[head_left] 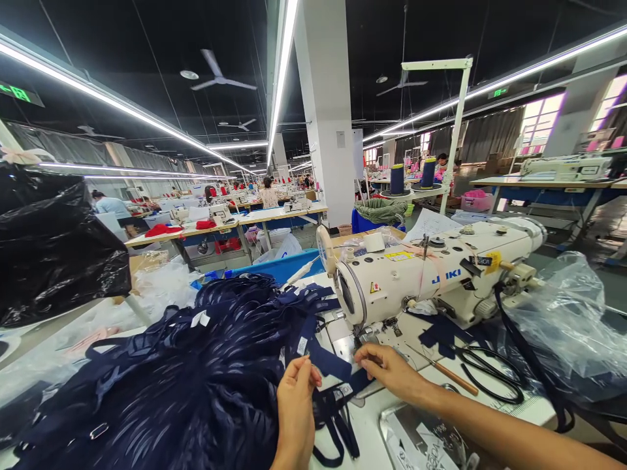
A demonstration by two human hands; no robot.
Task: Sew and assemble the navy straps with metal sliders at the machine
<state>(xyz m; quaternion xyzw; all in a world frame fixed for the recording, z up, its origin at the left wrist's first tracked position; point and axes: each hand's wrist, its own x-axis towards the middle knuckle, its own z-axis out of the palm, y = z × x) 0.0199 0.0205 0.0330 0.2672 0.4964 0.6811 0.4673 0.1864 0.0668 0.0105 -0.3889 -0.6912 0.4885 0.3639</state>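
My left hand [298, 399] is raised in front of a navy strap piece [329, 363], thumb and fingertips pinched together. Whatever lies between them is too small to make out. Close to the needle area of a white sewing machine [392, 281], my right hand [389, 372] has its fingers curled inward, and their tips hide anything they hold. Left of my hands spreads a large heap of navy garments [196, 372] with straps. A white printed label [343, 391] shows on dark fabric between my hands, and narrow navy straps [336, 434] hang below it.
Black-handled scissors [492, 375] and a wooden-handled tool [453, 377] lie right of my right hand. A clear bag of labels [421, 437] rests at the front. Clear plastic [563, 320] is heaped at the right, and a black bag [59, 241] stands at the left.
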